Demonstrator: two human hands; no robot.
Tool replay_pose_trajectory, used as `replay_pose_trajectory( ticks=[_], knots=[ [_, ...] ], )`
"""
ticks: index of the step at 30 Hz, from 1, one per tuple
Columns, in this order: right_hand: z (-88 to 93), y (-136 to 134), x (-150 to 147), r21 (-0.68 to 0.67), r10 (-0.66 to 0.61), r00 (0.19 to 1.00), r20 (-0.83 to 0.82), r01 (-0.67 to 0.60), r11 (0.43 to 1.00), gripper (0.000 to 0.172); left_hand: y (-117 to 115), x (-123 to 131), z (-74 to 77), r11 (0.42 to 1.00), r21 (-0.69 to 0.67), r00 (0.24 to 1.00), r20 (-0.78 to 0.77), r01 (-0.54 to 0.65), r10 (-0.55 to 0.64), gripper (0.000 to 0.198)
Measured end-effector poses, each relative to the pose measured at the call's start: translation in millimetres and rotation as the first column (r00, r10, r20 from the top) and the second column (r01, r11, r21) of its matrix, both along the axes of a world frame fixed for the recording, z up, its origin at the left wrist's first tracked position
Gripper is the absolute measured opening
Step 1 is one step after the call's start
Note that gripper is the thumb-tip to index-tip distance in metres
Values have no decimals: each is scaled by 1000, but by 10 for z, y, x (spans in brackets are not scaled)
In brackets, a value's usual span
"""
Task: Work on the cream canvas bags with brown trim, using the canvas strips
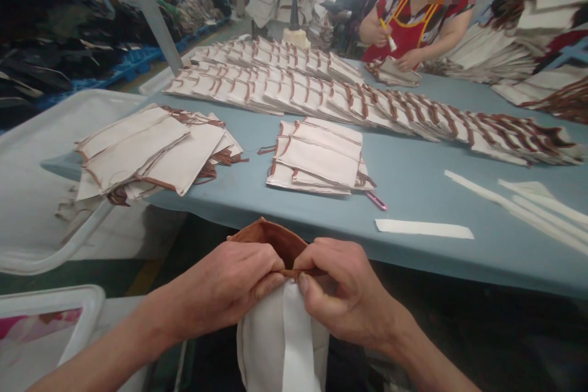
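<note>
Before me, just off the table's front edge, hangs a cream fabric pouch (260,337) with a brown lining that shows at its gaping mouth. A white strip (297,343) runs down its near face from the brown rim. My left hand (250,272) pinches the rim just left of the strip's top. On the right of the strip, my right hand (342,285) pinches the same rim between thumb and bent fingers. The two thumbs nearly meet, and the pouch's lower end runs out of view.
On the blue-grey table (248,208) lie a left stack of cream pieces (151,147), a middle stack (321,150), a pink tool (376,200), and white strips (425,228). Long overlapping rows of pouches (298,92) cross behind. A co-worker (408,30) holds a brush across the table. White bins (92,110) stand left.
</note>
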State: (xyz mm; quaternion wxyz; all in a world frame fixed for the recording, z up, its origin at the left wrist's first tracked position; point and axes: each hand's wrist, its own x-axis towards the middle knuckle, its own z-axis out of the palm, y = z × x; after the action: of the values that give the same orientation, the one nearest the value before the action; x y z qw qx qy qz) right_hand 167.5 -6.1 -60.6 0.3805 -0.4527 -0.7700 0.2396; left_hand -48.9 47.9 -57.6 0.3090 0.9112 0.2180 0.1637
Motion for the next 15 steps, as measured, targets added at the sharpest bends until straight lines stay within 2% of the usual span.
replay_pose_trajectory(
  ticks=[3,7,10,15],
  knots=[
    [-16,3,-1,2,1,999,33,-1,1000,15,9,-76,-16,998,60,999,-50,-3,6,28],
    [35,23,-7,53,28,997,71,-32,998,16,75,-112,133,995,-101,998,-69,2,-9,21],
    [89,14,3,72,44,995,91,-50,996,14,121,-32,286,975,-222,998,-49,27,-39,22],
    [179,-72,45,75,71,992,105,-79,994,17,123,176,386,982,-188,998,-55,1,-12,38]
  ],
)
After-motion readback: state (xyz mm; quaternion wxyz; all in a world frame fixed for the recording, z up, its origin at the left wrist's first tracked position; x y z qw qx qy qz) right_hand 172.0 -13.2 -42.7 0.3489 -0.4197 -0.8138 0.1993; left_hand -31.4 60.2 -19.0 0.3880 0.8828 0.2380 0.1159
